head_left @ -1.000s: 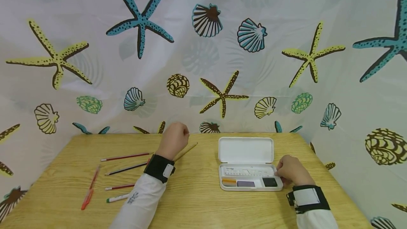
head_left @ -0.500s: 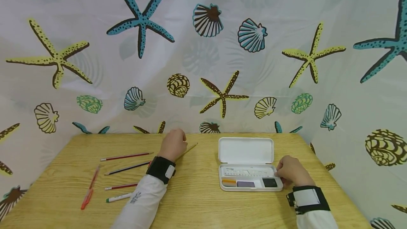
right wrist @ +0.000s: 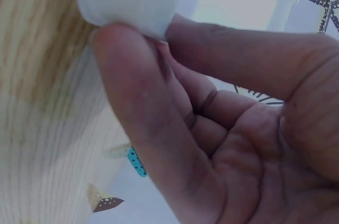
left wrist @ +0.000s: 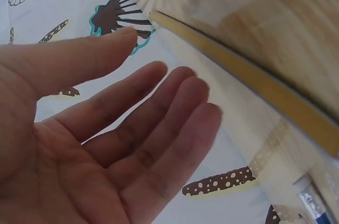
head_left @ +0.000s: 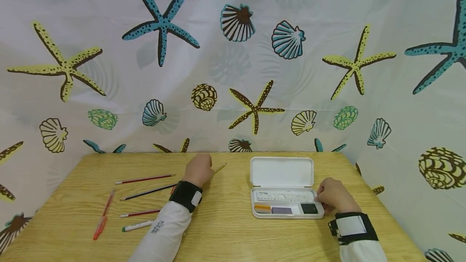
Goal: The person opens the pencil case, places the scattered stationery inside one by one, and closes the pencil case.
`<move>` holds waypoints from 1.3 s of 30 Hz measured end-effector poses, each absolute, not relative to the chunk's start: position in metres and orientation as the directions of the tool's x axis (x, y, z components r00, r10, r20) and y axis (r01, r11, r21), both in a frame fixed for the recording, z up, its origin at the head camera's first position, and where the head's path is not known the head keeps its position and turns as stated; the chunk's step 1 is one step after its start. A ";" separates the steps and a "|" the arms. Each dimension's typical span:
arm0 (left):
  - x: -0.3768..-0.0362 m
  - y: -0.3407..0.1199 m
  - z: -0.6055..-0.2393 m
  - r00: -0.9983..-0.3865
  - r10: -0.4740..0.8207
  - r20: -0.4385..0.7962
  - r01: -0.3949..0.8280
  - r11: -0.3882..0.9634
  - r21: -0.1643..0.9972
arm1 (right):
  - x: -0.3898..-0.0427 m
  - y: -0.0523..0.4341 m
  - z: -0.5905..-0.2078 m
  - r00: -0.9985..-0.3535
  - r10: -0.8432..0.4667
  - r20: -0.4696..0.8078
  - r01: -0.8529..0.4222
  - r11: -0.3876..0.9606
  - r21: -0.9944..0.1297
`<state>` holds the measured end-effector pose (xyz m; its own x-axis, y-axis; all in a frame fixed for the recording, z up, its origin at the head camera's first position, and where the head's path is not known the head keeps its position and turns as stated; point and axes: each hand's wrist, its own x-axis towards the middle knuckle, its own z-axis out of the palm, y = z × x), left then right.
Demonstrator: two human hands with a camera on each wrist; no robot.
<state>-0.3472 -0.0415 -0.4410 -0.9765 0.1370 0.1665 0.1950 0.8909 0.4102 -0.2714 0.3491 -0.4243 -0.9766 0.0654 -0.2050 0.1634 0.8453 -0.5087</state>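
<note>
My left hand (head_left: 198,170) hovers over a yellow pencil (head_left: 220,168). In the left wrist view, the thumb and the bent-forward fingers stand apart with nothing between them, and the pencil lies just beyond the fingertips (left wrist: 205,112). On the right, my right hand (head_left: 336,195) pinches the right end of an open white pencil case (head_left: 281,172) between thumb and index finger, as the right wrist view shows. Inside the case are a clear ruler (head_left: 284,197), an orange and white block (head_left: 262,208), a purple block (head_left: 281,210) and a black block (head_left: 309,208).
Left of my left arm lie a red pencil (head_left: 145,179), a dark pencil (head_left: 147,192), another red pencil (head_left: 140,213), a green-ended marker (head_left: 137,226) and a red pen (head_left: 103,215). A patterned cloth (head_left: 233,64) hangs behind the wooden table (head_left: 225,229).
My left hand has come down and slightly toward me, closer to the yellow pencil. The right hand and the pencil case have stayed where they were.
</note>
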 end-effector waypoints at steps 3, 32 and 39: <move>-0.345 -0.041 -0.441 -0.976 0.154 0.151 0.202 0.899 0.390 | -0.271 0.349 -0.425 -0.976 0.067 -0.206 0.165 0.847 -0.506; -0.338 -0.034 -0.445 -0.983 0.143 0.113 0.174 0.921 0.349 | -0.272 0.350 -0.423 -0.977 0.055 -0.206 0.152 0.859 -0.490; -0.339 -0.034 -0.447 -0.983 0.151 0.107 0.180 0.920 0.348 | -0.272 0.350 -0.423 -0.977 0.053 -0.207 0.149 0.864 -0.481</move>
